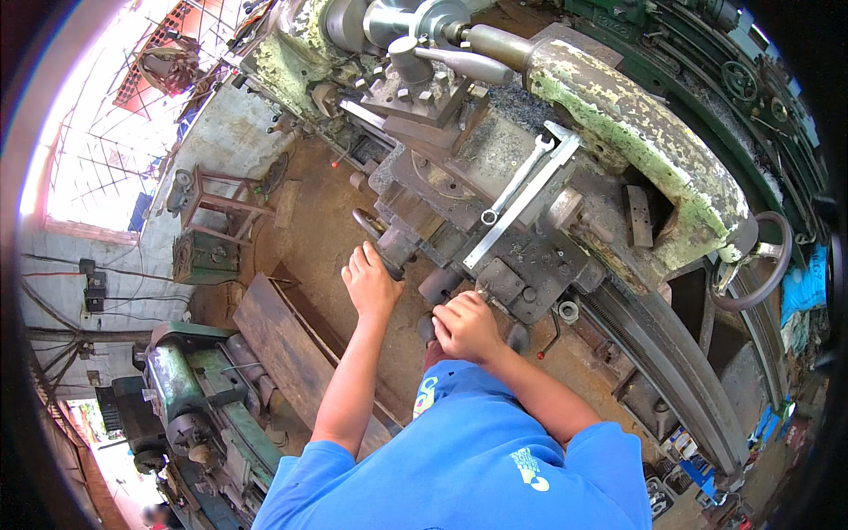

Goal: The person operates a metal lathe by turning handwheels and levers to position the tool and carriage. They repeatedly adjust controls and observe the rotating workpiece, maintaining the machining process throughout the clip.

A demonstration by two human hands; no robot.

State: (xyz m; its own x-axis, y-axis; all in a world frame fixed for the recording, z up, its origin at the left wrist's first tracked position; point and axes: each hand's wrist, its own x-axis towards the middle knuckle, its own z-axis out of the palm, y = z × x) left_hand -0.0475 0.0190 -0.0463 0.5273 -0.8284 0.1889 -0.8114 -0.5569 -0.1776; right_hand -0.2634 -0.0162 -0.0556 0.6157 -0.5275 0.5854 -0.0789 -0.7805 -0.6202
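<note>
A worn metal lathe with chipped green and cream paint stands in front of me. My left hand (371, 283) is closed around a dark cross-slide handle (394, 263), beside the curved handwheel rim (366, 223). To its right, my right hand (468, 327) is closed low at the front of the carriage (521, 287); its fingers hide what they grip. A combination wrench (521, 177) and a vernier caliper (521, 201) lie side by side on the carriage. Beyond them sits the tool post (420, 84) with its clamping lever (468, 64), near a shiny cylindrical workpiece (389, 25).
The tailstock (636, 132) and its handwheel (755, 265) stand at the right, above the curving bed rails (680, 371). A red-tipped lever (552, 336) sticks out near my right hand. Another green machine (203, 389) and a wooden board (283, 353) are at the left.
</note>
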